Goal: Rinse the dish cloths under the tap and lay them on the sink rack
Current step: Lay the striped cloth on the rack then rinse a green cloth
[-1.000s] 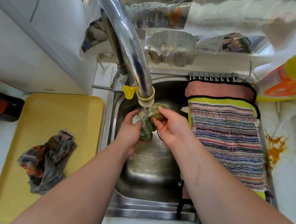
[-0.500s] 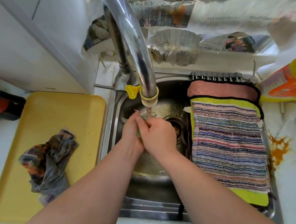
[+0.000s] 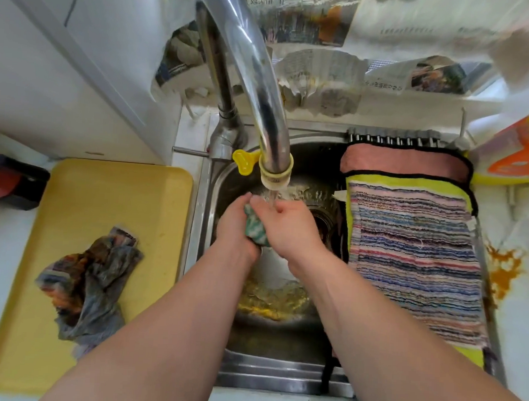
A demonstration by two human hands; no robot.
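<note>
Water runs from the chrome tap [image 3: 263, 114] into the steel sink [image 3: 272, 375]. Under the stream, my left hand [image 3: 234, 226] and my right hand [image 3: 289, 229] both grip a bunched green-and-white dish cloth [image 3: 255, 227], squeezed between the palms and mostly hidden. Over the sink's right side lies the sink rack [image 3: 392, 139], covered by a pink cloth [image 3: 403, 163], a yellow cloth [image 3: 380, 180] with black edging and a striped cloth [image 3: 416, 263] on top. A crumpled dark multicoloured cloth [image 3: 90, 280] lies on the yellow tray [image 3: 73, 196] at the left.
Yellowish water pools in the sink bottom [image 3: 270, 305]. An orange-and-yellow bottle [image 3: 517, 152] stands at the far right, with an orange stain [image 3: 503, 271] on the counter below it. A red-and-black object [image 3: 10, 181] sits left of the tray. Newspaper lines the back wall.
Both hands closed together round the green cloth and shifted slightly under the stream; the cloth, visible between the fingers a second ago, is now mostly squeezed inside the palms.
</note>
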